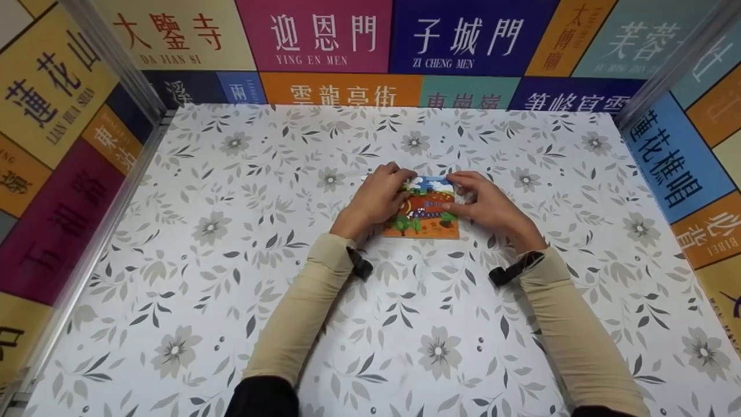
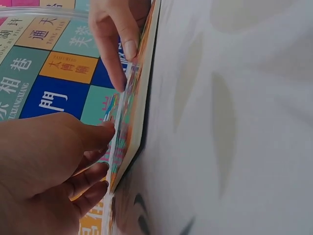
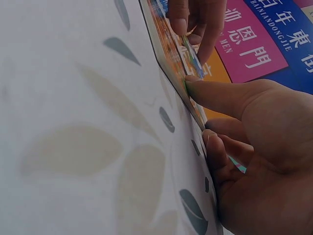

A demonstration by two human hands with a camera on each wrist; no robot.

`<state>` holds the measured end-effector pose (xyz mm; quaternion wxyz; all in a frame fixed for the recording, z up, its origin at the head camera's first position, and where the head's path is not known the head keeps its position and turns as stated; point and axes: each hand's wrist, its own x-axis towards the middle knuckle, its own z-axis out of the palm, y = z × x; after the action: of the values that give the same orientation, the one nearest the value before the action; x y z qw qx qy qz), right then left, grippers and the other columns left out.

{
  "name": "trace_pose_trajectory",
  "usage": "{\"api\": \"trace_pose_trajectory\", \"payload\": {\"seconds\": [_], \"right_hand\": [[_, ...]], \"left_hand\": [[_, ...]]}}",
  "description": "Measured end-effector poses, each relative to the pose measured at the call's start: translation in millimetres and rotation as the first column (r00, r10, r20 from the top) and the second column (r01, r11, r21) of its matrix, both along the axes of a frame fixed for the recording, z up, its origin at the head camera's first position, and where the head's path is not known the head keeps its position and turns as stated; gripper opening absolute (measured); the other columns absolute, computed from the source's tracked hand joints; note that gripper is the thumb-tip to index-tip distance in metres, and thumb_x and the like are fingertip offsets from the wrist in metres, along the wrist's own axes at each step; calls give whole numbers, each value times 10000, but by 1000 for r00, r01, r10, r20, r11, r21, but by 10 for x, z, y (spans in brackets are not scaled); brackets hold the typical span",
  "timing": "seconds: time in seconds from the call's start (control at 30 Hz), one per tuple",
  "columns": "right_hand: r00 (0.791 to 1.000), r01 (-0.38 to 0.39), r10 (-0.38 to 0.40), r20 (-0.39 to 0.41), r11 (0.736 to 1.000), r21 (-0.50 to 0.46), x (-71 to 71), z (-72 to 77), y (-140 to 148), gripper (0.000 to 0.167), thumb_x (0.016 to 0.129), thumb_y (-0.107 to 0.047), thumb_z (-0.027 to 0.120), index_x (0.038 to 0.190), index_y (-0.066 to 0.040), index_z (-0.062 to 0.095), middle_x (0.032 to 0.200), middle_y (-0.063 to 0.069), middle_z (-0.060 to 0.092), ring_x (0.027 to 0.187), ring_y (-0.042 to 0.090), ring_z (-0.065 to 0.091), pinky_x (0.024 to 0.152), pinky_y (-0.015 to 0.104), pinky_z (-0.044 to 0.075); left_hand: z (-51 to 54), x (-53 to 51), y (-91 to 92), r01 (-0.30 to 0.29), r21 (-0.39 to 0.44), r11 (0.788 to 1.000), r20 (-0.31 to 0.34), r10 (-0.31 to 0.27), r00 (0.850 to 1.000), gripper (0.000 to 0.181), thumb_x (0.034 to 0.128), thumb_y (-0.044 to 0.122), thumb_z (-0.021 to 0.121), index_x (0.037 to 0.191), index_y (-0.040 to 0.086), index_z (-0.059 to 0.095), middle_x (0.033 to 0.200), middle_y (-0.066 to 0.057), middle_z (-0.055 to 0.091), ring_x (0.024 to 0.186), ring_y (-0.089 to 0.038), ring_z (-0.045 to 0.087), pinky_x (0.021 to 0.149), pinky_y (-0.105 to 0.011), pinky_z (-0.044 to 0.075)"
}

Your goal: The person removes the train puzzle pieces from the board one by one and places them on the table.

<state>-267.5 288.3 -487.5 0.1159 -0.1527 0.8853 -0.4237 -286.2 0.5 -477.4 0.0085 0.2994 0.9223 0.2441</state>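
A small flat jigsaw puzzle board (image 1: 425, 230), with a cartoon picture of orange ground, green trees and blue sky, lies on the table. My left hand (image 1: 377, 196) is over its left side, pinching a thin blue-and-green puzzle piece (image 3: 193, 57) that stands tilted at the board. On the right side, my right hand (image 1: 491, 204) holds the board, its thumb on the face and other fingers at the edge. The left hand covers part of the picture in the head view.
A white cloth (image 1: 255, 324) with grey flowers and leaves covers the table. Colourful panels (image 1: 324, 35) with large characters stand along the back and both sides. Black straps with small cameras (image 1: 362, 267) sit on both wrists.
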Motion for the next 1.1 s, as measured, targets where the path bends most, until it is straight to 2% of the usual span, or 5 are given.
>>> {"api": "trace_pose_trajectory", "payload": {"seconds": [0.23, 0.43, 0.63, 0.87, 1.1], "right_hand": [[1000, 4, -4, -6, 1000, 2, -9, 5, 4, 715, 1009, -308, 797, 1629, -114, 498, 1659, 99, 441, 1307, 335, 535, 1020, 438, 436], [1000, -4, 4, -8, 1000, 14, -10, -7, 12, 709, 1020, -306, 784, 1636, -117, 488, 1684, 98, 420, 1347, 342, 528, 1032, 456, 447], [1000, -13, 13, -3, 1000, 6, -16, -10, 8, 712, 1025, -294, 777, 1642, -105, 475, 1686, 111, 414, 1362, 355, 520, 1026, 471, 443], [1000, -13, 13, -14, 1000, 13, 1, 16, -5, 704, 1023, -278, 781, 1632, -82, 486, 1675, 131, 426, 1324, 347, 533, 979, 395, 439], [1000, -10, 10, -10, 1000, 6, 9, 25, -12, 705, 1020, -269, 785, 1628, -70, 487, 1666, 140, 431, 1293, 341, 531, 957, 365, 428]], "left_hand": [[40, -9, -171, -56, 66, 996, -8, 57, 998, 434, 1101, 197, 643, 1532, 170, 609, 1371, -124, 622, 1307, -309, 584, 1116, -492, 493], [67, 7, -329, -62, 112, 992, -46, 67, 997, 432, 1097, 154, 639, 1528, 153, 613, 1367, -139, 626, 1299, -323, 593, 1096, -502, 500], [71, 9, -506, -96, 100, 990, -57, 102, 993, 438, 1098, 168, 644, 1534, 158, 610, 1423, -140, 615, 1345, -343, 584, 1110, -539, 490], [52, 12, -732, -124, 94, 988, -88, 132, 987, 419, 1083, 132, 645, 1502, 114, 638, 1341, -168, 657, 1234, -370, 629, 1040, -538, 519], [16, 34, -969, -150, 109, 983, -63, 157, 986, 426, 1071, 157, 682, 1489, 83, 647, 1301, -180, 654, 1173, -367, 635, 1024, -534, 524]]}}
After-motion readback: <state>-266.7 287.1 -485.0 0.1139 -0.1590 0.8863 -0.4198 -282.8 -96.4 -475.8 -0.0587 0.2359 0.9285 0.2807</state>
